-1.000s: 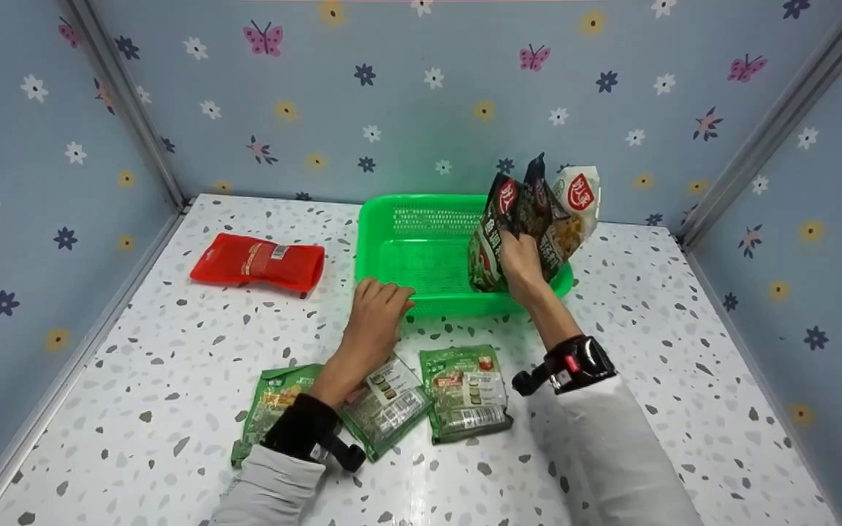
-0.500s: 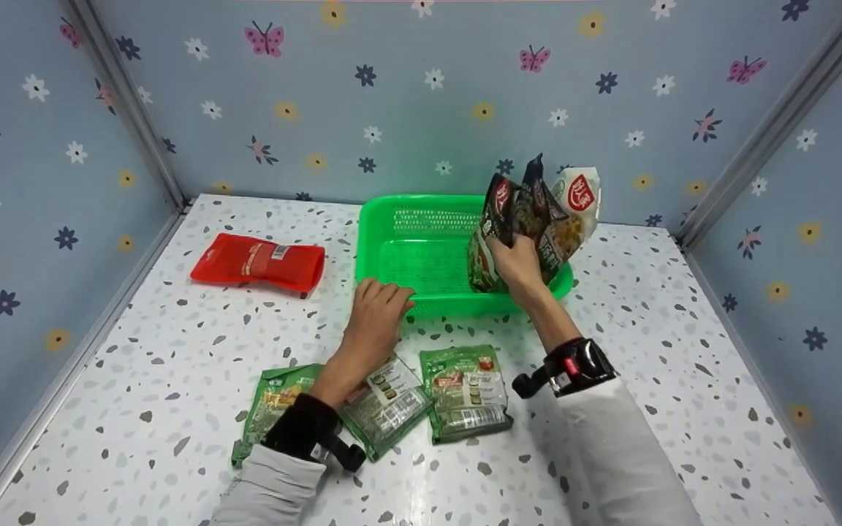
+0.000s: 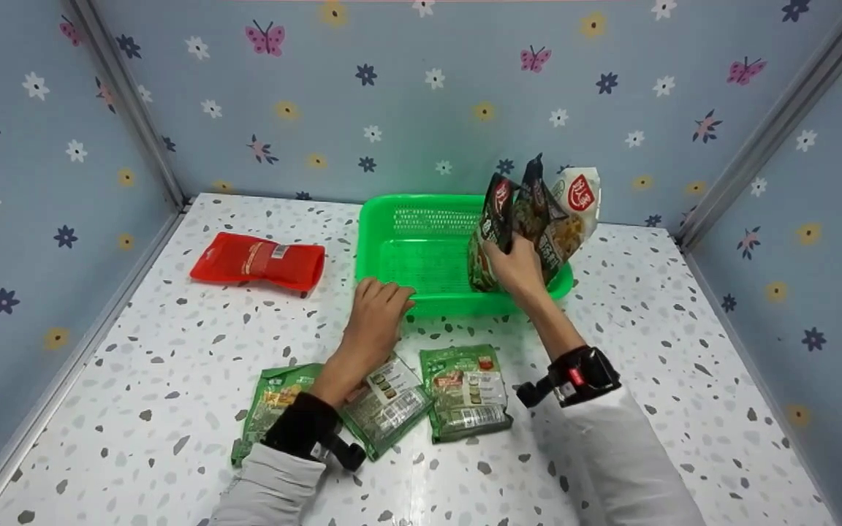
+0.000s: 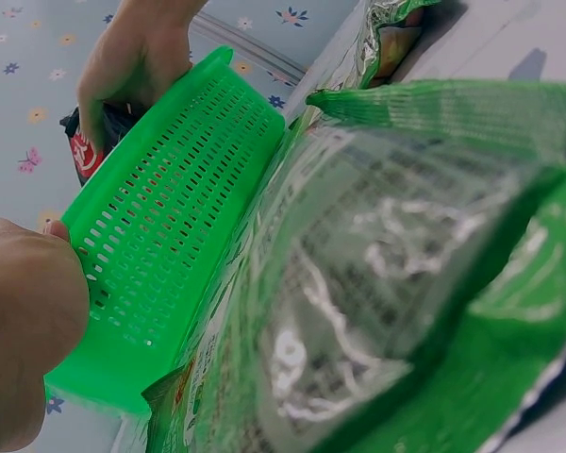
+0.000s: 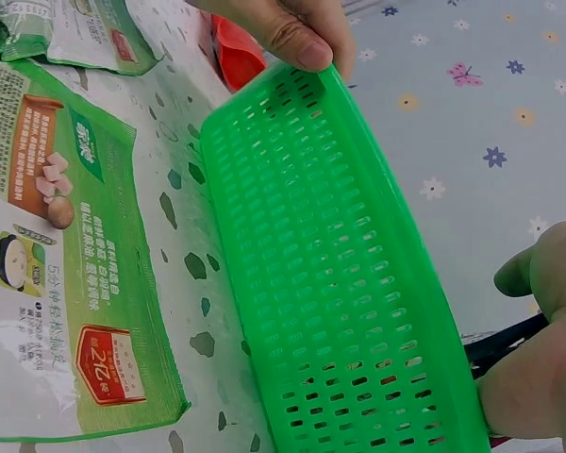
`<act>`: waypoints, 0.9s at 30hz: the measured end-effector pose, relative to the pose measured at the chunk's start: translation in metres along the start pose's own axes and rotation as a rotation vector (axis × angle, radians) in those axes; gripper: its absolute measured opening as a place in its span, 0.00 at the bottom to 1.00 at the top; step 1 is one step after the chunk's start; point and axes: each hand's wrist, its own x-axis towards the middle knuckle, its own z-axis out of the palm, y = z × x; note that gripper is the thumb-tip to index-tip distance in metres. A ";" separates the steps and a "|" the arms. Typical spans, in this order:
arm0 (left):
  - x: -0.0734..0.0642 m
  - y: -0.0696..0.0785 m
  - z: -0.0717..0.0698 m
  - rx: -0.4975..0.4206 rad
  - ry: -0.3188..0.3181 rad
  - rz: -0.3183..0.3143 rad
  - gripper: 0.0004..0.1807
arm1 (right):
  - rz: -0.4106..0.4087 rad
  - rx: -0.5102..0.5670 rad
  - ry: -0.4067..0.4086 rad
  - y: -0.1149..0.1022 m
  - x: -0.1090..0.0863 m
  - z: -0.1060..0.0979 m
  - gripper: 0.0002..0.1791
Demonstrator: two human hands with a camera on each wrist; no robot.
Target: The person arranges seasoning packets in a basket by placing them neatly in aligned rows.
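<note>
A green plastic basket (image 3: 421,267) stands against the back wall. My left hand (image 3: 373,318) holds its near rim toward the left, thumb outside and fingers over the top. Three upright seasoning packets lean at the basket's right end: a dark one (image 3: 481,256) on the left, a black one (image 3: 533,197) in the middle and one with a white top (image 3: 573,204). My right hand (image 3: 520,269) reaches among them, thumb spread from the fingers and laid at the left packet's edge. In the right wrist view a dark packet edge (image 5: 505,344) shows between thumb and palm; the fingertips are hidden.
On the speckled table (image 3: 172,409) a red packet (image 3: 256,263) lies left of the basket. In front lie three green packets: one (image 3: 275,402) partly under the left forearm, a middle one (image 3: 389,409) and a right one (image 3: 465,394). Patterned walls (image 3: 421,95) enclose the table.
My right thumb has spread away from the fingers and shifted left; the left dark packet's upper part has turned slightly left. The left hand and the basket have stayed put.
</note>
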 end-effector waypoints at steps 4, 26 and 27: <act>0.000 0.000 0.000 -0.005 0.001 0.001 0.09 | -0.073 -0.086 0.055 0.000 -0.010 -0.001 0.33; 0.000 -0.001 0.001 0.023 0.014 0.014 0.10 | -0.732 -0.262 0.227 0.033 -0.068 0.020 0.18; 0.000 -0.001 0.002 0.027 0.016 0.016 0.10 | -0.776 -0.296 0.192 0.035 -0.068 0.022 0.18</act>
